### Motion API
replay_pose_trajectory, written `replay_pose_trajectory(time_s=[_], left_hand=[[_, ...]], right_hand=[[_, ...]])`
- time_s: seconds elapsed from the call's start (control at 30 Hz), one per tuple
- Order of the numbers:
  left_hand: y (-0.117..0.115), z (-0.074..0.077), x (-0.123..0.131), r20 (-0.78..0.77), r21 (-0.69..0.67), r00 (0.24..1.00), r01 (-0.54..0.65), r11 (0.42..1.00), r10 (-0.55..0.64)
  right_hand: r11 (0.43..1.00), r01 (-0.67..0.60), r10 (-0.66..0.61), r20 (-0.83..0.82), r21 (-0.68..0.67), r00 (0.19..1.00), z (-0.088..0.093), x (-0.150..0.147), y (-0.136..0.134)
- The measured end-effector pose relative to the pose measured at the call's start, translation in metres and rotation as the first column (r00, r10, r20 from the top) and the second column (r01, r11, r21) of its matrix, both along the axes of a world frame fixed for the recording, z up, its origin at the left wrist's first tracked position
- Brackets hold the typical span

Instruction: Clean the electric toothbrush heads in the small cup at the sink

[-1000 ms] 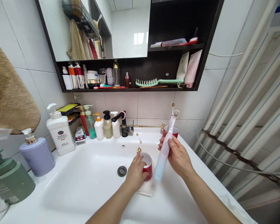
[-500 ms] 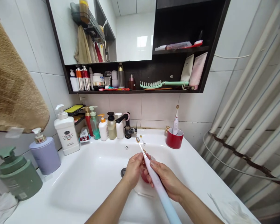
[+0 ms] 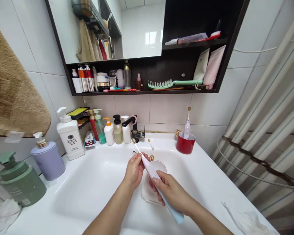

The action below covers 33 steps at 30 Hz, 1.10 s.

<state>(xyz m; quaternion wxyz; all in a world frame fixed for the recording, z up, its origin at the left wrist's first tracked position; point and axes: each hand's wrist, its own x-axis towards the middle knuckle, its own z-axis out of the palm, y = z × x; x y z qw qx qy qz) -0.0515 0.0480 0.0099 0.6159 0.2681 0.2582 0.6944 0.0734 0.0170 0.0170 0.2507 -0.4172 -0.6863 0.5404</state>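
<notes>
Over the sink (image 3: 88,195) I hold a pink-to-blue electric toothbrush (image 3: 148,166), tilted with its head up toward the faucet. My left hand (image 3: 134,169) pinches it near the neck, just below the brush head. Lower down, my right hand (image 3: 170,189) is wrapped round the handle, whose blue end sticks out below. Behind the toothbrush, a red cup (image 3: 159,165) with a pale rim and gold handle sits in the basin on a whitish tray (image 3: 147,194); my right hand hides part of it. A spare brush head (image 3: 151,145) lies on the back ledge.
A black faucet (image 3: 134,130) stands at the back ledge. At the right is a red cup (image 3: 185,147) holding another electric toothbrush (image 3: 187,125). Several pump bottles (image 3: 109,132) line the left side. Above hangs a mirror cabinet (image 3: 147,93); a crumpled plastic bag (image 3: 247,223) lies front right.
The toothbrush has swung left and its blue end has come up into view. My right hand has slid down the handle. My left hand has shifted slightly left, exposing more of the cup.
</notes>
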Motion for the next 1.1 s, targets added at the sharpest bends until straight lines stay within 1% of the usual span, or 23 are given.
replay_pose_trajectory(time_s=[0.03, 0.13, 0.17, 0.2, 0.3, 0.33, 0.47, 0.57, 0.67, 0.8, 0.9, 0.97, 1.03, 1.1], left_hand=[[0.0, 0.0, 0.0, 0.012, -0.001, 1.0, -0.008, 1.0, 0.008], [0.0, -0.001, 0.001, 0.041, -0.007, 0.999, -0.027, 1.0, 0.027], [0.0, -0.002, 0.002, 0.047, -0.01, 0.998, -0.031, 0.999, 0.031], [0.0, -0.002, 0.002, 0.051, -0.014, 0.998, -0.033, 0.999, 0.034], [0.0, -0.002, 0.002, 0.057, -0.026, 0.998, -0.04, 0.999, 0.042], [0.0, -0.001, 0.002, 0.059, -0.028, 0.997, -0.045, 0.999, 0.047], [0.0, 0.0, 0.002, 0.065, -0.037, 0.995, -0.067, 0.997, 0.069], [0.001, 0.0, 0.0, 0.063, -0.047, 0.995, -0.075, 0.996, 0.078], [0.002, -0.002, 0.0, 0.059, -0.057, 0.994, -0.09, 0.994, 0.093], [0.003, -0.005, 0.002, 0.044, -0.072, 0.992, -0.117, 0.991, 0.12], [0.004, -0.006, 0.002, 0.02, -0.095, 0.99, -0.135, 0.986, 0.137], [0.006, -0.006, -0.002, -0.004, -0.124, 0.988, -0.155, 0.98, 0.156], [0.01, -0.006, -0.009, -0.038, -0.164, 0.982, -0.191, 0.968, 0.187], [0.016, -0.006, -0.017, -0.094, -0.213, 0.977, -0.209, 0.954, 0.193]], right_hand=[[1.0, -0.001, 0.001, 0.006, 0.004, 1.0, 0.0, -0.001, 0.0], [0.986, 0.074, -0.084, 0.06, 0.151, 0.995, -0.001, -0.002, -0.001], [0.98, 0.087, -0.101, 0.069, 0.179, 0.993, -0.001, -0.002, -0.001], [0.982, 0.084, -0.097, 0.068, 0.171, 0.993, -0.001, -0.003, -0.002], [0.999, 0.017, -0.017, 0.024, 0.029, 1.0, 0.001, -0.004, -0.003], [1.0, 0.008, -0.009, 0.018, 0.014, 1.0, 0.001, -0.005, -0.003], [0.989, 0.062, -0.07, 0.061, 0.138, 0.996, 0.0, -0.005, -0.004], [0.993, 0.042, -0.048, 0.055, 0.111, 0.997, -0.002, -0.005, -0.004], [0.991, 0.048, -0.056, 0.06, 0.128, 0.997, -0.002, -0.005, -0.004], [0.996, 0.033, -0.041, 0.106, 0.081, 0.993, 0.001, -0.004, -0.004], [0.982, 0.051, -0.08, 0.156, 0.181, 0.985, 0.002, -0.001, -0.004], [0.975, 0.042, -0.086, 0.196, 0.22, 0.977, 0.002, 0.004, -0.004], [0.981, 0.004, -0.049, 0.229, 0.194, 0.972, 0.001, 0.009, -0.003], [0.987, -0.009, -0.027, 0.222, 0.16, 0.975, 0.003, 0.014, -0.001]])
